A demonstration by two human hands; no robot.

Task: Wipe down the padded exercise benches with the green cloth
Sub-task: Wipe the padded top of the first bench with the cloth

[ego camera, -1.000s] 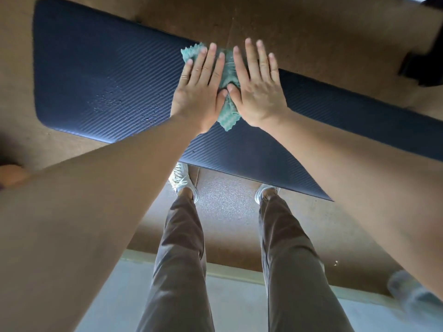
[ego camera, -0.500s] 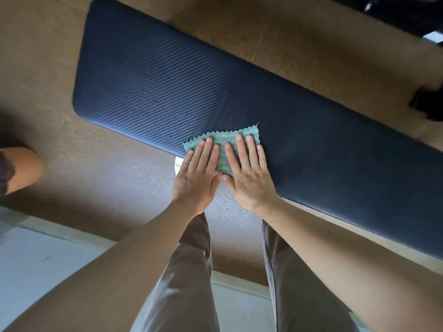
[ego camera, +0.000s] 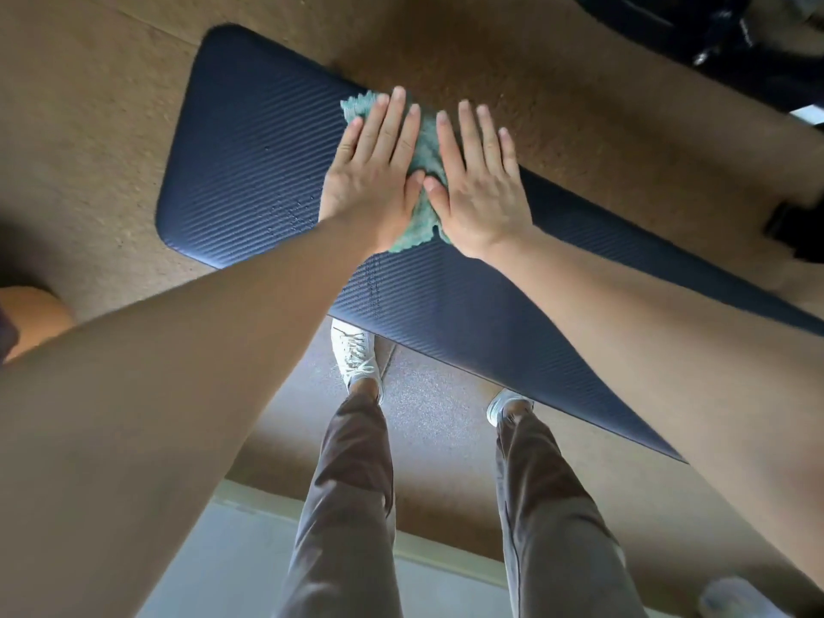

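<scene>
A long dark blue ribbed padded bench lies slantwise across the view, from upper left to lower right. The green cloth sits at its far edge, bunched and mostly covered. My left hand and my right hand lie flat on the cloth side by side, fingers stretched and pointing away from me, thumbs nearly touching. Both palms press the cloth onto the pad. A few small wet spots show on the pad left of my left wrist.
Brown speckled flooring surrounds the bench. My legs and white shoes stand at the bench's near edge. Dark equipment fills the top right, a black block sits at right, and a pale floor strip runs below.
Both hands slid the cloth from the near edge of the bench back across to its far edge. The cloth is more bunched under the palms now.
</scene>
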